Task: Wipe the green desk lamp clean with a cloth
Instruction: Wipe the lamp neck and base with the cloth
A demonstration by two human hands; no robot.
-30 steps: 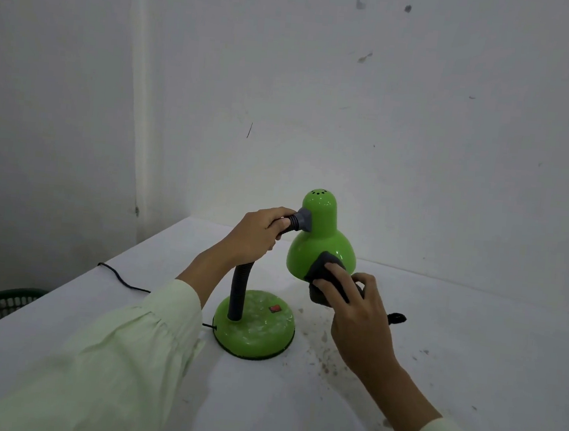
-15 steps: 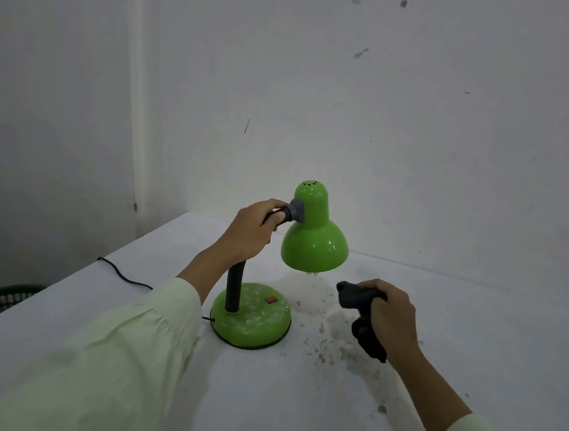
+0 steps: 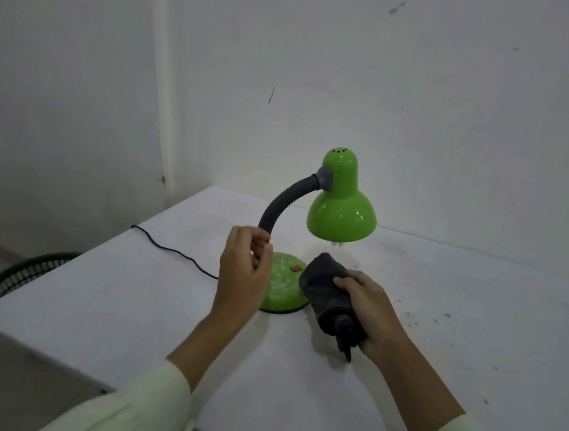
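Observation:
The green desk lamp stands on the white table (image 3: 138,292), with its shade (image 3: 341,217) pointing down and a grey flexible neck (image 3: 284,201). Its round green base (image 3: 280,287) looks smeared with pale residue and has a red switch. My left hand (image 3: 242,273) is blurred, its fingers curled in front of the lower neck; whether it grips the neck is unclear. My right hand (image 3: 367,312) holds a dark grey cloth (image 3: 324,291), bunched against the right side of the base.
A black power cord (image 3: 170,248) runs from the base to the table's left edge. A dark green basket (image 3: 26,275) sits on the floor at the left. Dark specks of dirt (image 3: 415,321) lie on the table right of the lamp. White walls close in behind.
My left hand let go of the top of the neck and dropped to the lower neck. My right hand brought the cloth from the table to the right side of the base.

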